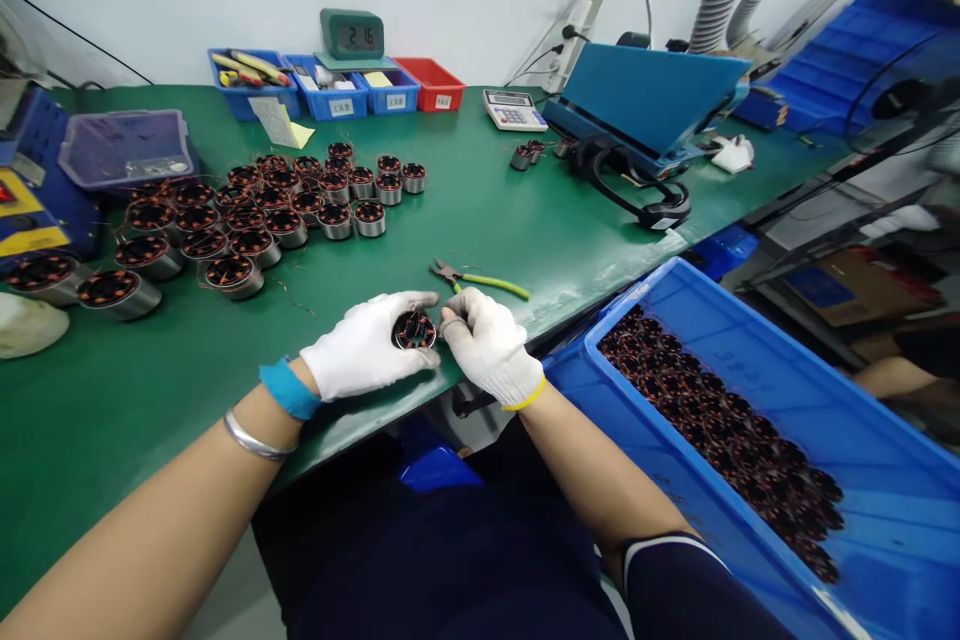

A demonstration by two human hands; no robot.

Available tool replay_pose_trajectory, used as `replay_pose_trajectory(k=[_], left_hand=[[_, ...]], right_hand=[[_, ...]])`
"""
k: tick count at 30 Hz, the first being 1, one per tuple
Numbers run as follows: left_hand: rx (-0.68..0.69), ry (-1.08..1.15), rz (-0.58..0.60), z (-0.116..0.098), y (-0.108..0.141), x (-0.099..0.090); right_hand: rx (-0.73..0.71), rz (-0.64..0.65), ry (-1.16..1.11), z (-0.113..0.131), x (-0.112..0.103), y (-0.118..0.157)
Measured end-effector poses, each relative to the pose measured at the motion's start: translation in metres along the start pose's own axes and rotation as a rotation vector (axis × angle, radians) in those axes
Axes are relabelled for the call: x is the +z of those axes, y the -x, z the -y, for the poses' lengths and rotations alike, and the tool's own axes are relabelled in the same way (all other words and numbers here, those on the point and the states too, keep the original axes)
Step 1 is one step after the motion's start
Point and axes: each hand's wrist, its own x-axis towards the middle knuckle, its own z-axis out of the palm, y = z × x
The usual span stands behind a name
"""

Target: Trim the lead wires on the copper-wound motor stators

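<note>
My left hand [367, 345], in a white glove, is wrapped around a motor stator [414, 330] with copper windings, close to the table's front edge. Beside it my gloved right hand [487, 340] is closed, thumb and fingertips pinched together at the stator's right side. Whatever those fingertips hold is too small to make out. Cutting pliers [487, 282] with yellow-green handles lie just beyond my right hand, one handle partly covered by it. Farther left on the green table [360, 275] several more stators [244, 220] stand in a cluster, with loose wire ends.
A deep blue crate [847, 390] holding many stators stands to the right, below the table. Small blue bins [341, 102], a red bin [431, 85], a clock [352, 35] and a calculator [515, 110] line the back. Headphones [637, 195] lie before a teal case [645, 105].
</note>
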Motion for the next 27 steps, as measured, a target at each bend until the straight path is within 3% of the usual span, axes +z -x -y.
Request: replay_pose_trajectory(k=[6,14,21,24,27], left_hand=[[0.023,-0.007,0.110,0.000,-0.002,-0.006],[0.105,-0.087,0.177,-0.002,-0.001,-0.010],[0.023,-0.112,0.102,-0.008,0.003,0.000],[-0.026,-0.138,0.022,-0.011,0.010,0.004],[-0.042,-0.129,-0.017,-0.020,0.013,0.007]], right_hand=[[0.031,0.084,-0.090,0.002,-0.002,-0.001],[0.169,0.245,-0.415,0.007,-0.002,-0.007],[0.236,0.325,-0.531,0.006,-0.001,-0.009],[0.213,0.320,-0.443,0.009,-0.002,-0.012],[0.097,0.293,-0.190,0.025,-0.009,-0.010]])
